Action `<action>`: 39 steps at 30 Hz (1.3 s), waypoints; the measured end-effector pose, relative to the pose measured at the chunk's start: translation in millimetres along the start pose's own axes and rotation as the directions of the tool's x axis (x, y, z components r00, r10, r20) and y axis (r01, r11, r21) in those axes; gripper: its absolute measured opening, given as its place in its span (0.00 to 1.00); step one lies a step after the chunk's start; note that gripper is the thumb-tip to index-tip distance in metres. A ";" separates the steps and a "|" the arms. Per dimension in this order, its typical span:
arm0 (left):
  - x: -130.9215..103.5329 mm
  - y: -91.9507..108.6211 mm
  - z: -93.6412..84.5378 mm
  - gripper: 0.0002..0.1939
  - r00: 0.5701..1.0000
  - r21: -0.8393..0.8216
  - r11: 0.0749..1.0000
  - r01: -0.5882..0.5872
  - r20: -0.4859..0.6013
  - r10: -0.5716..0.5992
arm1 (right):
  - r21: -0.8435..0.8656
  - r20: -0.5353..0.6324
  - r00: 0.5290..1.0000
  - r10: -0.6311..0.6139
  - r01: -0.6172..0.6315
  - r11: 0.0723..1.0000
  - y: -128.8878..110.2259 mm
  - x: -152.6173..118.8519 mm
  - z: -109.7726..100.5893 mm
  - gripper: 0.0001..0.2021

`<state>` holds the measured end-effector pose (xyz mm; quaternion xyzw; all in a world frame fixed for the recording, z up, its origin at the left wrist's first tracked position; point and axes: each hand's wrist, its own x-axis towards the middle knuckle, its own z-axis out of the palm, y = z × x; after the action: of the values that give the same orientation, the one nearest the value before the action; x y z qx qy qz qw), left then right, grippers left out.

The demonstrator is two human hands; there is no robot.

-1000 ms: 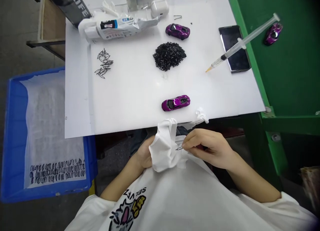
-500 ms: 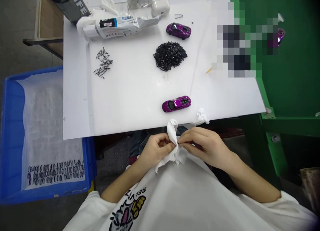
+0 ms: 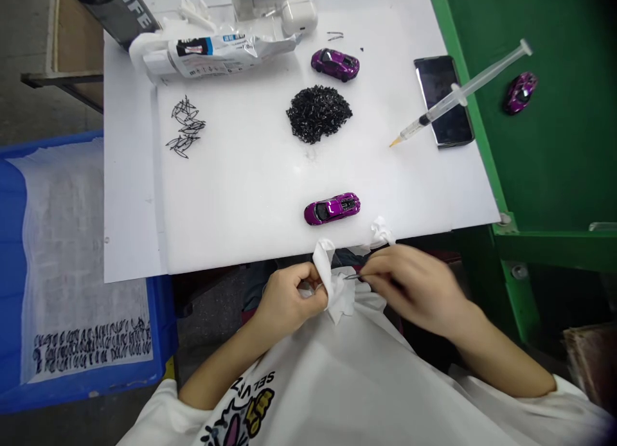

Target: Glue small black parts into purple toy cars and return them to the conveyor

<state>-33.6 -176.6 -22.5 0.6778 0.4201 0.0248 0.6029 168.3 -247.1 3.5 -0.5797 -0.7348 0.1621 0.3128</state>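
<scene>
My left hand (image 3: 292,296) pinches a white tissue (image 3: 341,292) in front of my shirt, just below the table's front edge. My right hand (image 3: 417,288), partly blurred, grips a thin dark metal tool (image 3: 353,276) whose tip reaches the tissue. On the white board (image 3: 226,195), a purple toy car (image 3: 331,208) lies near the front edge. Behind it is a heap of small black pieces (image 3: 319,114), with a second purple car (image 3: 335,64) beyond. A crumpled tissue (image 3: 382,231) rests at the board's edge.
A syringe (image 3: 450,102) lies across a phone (image 3: 446,102) at the right, and another purple car (image 3: 520,92) sits on the green surface. A white tube (image 3: 231,54) and thin black rings (image 3: 186,128) are at the left. A blue tray (image 3: 166,324) stands lower left.
My right hand has moved right, away from my left hand, and the thin tool now shows between them. The whole view has shifted slightly, and the syringe and phone now show clearly.
</scene>
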 end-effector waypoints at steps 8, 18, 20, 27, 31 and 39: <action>7.2 39.0 -49.2 0.09 0.790 0.622 0.732 -0.276 -0.287 0.542 | 0.350 -0.275 0.938 0.211 -0.107 0.931 33.3 35.9 -10.1 0.07; 54.9 43.2 -54.3 0.14 0.840 0.593 0.743 -0.311 -0.193 0.506 | 0.645 0.072 0.911 0.405 -0.353 0.678 47.8 67.3 7.9 0.05; 53.2 46.1 -55.6 0.15 0.831 0.582 0.743 -0.330 -0.195 0.522 | 0.646 0.064 0.899 0.433 -0.368 0.669 48.2 70.1 9.1 0.05; 63.5 54.7 -36.2 0.05 0.631 0.424 0.773 -0.473 -0.449 0.633 | 0.635 0.048 0.878 0.477 -0.395 0.663 45.9 73.8 10.1 0.05; 66.7 54.3 -32.3 0.06 0.639 0.374 0.806 -0.459 -0.492 0.592 | 0.637 0.045 0.883 0.467 -0.385 0.668 46.0 73.0 10.7 0.05; 68.5 47.0 -28.7 0.05 0.622 0.268 0.827 -0.494 -0.556 0.551 | 0.626 0.027 0.894 0.447 -0.364 0.690 47.5 71.5 11.9 0.05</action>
<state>20.5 -108.9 -7.7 0.7505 0.3770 0.3980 0.3691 186.8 -164.4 -14.6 -0.6024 -0.4727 0.4203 0.4868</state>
